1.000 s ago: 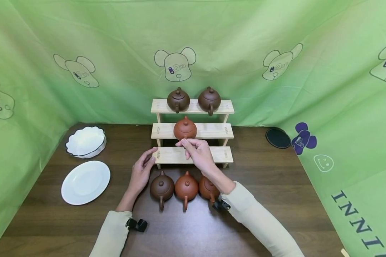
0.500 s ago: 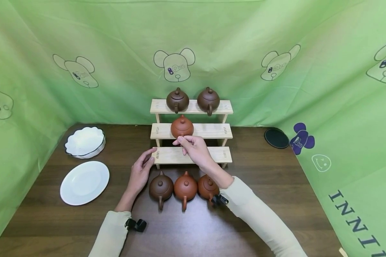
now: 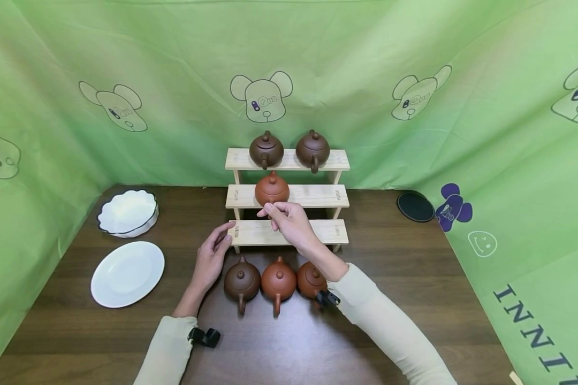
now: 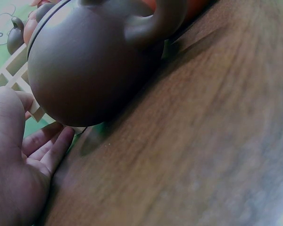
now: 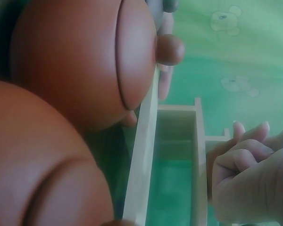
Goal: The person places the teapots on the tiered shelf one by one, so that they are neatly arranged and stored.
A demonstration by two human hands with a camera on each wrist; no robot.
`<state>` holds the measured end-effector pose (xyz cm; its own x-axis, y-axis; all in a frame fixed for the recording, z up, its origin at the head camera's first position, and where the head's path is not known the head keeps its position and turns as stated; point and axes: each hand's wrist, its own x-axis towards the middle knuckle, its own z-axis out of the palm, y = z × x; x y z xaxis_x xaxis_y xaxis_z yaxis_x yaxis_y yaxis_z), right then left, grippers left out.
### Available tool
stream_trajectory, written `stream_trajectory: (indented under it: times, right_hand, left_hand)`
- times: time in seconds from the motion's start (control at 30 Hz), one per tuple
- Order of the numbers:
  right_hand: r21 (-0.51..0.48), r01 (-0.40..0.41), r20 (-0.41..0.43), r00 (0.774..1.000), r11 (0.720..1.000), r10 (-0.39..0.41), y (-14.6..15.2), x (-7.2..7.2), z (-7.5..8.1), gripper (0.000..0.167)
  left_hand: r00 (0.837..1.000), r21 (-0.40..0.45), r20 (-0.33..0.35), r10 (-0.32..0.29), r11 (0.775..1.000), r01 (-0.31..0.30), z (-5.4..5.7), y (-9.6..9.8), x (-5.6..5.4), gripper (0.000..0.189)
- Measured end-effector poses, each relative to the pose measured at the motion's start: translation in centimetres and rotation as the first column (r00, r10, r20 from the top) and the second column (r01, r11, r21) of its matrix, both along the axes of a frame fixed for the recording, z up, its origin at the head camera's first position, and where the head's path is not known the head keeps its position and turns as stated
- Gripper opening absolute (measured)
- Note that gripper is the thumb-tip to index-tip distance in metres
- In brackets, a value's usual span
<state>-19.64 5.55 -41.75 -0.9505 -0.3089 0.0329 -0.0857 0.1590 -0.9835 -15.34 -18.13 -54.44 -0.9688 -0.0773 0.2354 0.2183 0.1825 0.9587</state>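
A three-step wooden stand (image 3: pixel 313 233) holds a reddish-brown teapot (image 3: pixel 272 187) on its middle step, left of centre. Thumb and index finger of my right hand (image 3: pixel 293 224) pinch this teapot's handle, largely hidden by the fingers. In the right wrist view my right hand (image 5: pixel 254 181) has its other fingers curled in. At the lowest step's left end, my left hand (image 3: pixel 212 256) holds the board between thumb and fingers. Two dark brown teapots, a left one (image 3: pixel 266 151) and a right one (image 3: pixel 313 149), sit on the top step.
On the table before the stand are a dark teapot (image 3: pixel 242 280), a reddish teapot (image 3: pixel 279 279) and another reddish teapot (image 3: pixel 311 279), partly behind the right wrist. A scalloped bowl (image 3: pixel 128 213) and white plate (image 3: pixel 128 274) lie left; a black coaster (image 3: pixel 415 207) lies right.
The reddish-brown teapot on the middle step has shifted slightly left, with my right hand moving along at its handle. My left hand stays at the stand's end.
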Motion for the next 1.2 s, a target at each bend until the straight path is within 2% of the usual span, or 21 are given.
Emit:
stream_trajectory:
  times: [0.3,0.4,0.47,0.5,0.57,0.7,0.73,0.93,1.0,1.2]
  right_hand:
    - [0.004,0.004,0.008,1.000,1.000,-0.004,0.17,-0.22,-0.21,0.033]
    - [0.004,0.004,0.011,1.000,1.000,-0.004,0.20,-0.27,-0.23,0.033]
    - [0.005,0.002,0.013,1.000,1.000,-0.002,0.21,-0.32,-0.25,0.034]
    - [0.006,-0.001,0.014,1.000,1.000,0.000,0.22,-0.34,-0.29,0.035]
    - [0.008,-0.003,0.014,1.000,1.000,0.002,0.26,-0.35,-0.30,0.036]
    - [0.008,-0.005,0.012,1.000,1.000,0.005,0.28,-0.45,-0.35,0.035]
    - [0.006,-0.005,0.010,1.000,1.000,0.005,0.28,-0.47,-0.36,0.034]
    - [-0.007,-0.020,-0.009,1.000,1.000,0.020,0.24,-0.50,-0.52,0.036]
    - [-0.009,-0.024,-0.016,1.000,1.000,0.024,0.14,-0.46,-0.39,0.036]
    - [-0.002,-0.039,-0.016,0.999,0.999,0.039,-0.28,-0.57,-0.19,0.036]
  left_hand:
    - [0.999,0.022,-0.037,-0.018,1.000,0.019,-0.94,-0.35,-0.39,0.036]
    - [1.000,0.005,-0.014,-0.013,1.000,0.013,-0.37,-0.14,-0.15,0.037]
    - [1.000,-0.004,-0.010,-0.002,1.000,0.002,-0.52,-0.19,-0.28,0.037]
    - [1.000,-0.012,0.019,0.003,1.000,-0.002,-0.10,-0.06,-0.14,0.037]
    - [0.999,-0.019,0.037,-0.001,1.000,0.001,-0.59,-0.33,-0.42,0.037]
    - [0.998,-0.020,0.063,-0.005,1.000,0.006,-0.30,-0.31,-0.32,0.038]
    - [0.999,-0.023,0.044,-0.007,1.000,0.008,-0.67,-0.44,-0.46,0.037]
    - [1.000,0.015,-0.024,-0.019,1.000,0.019,-0.93,-0.38,-0.36,0.037]
    - [1.000,0.019,-0.021,-0.015,1.000,0.016,-0.35,-0.14,-0.10,0.038]
    - [1.000,-0.002,-0.024,-0.007,1.000,0.007,-0.93,-0.40,-0.48,0.036]
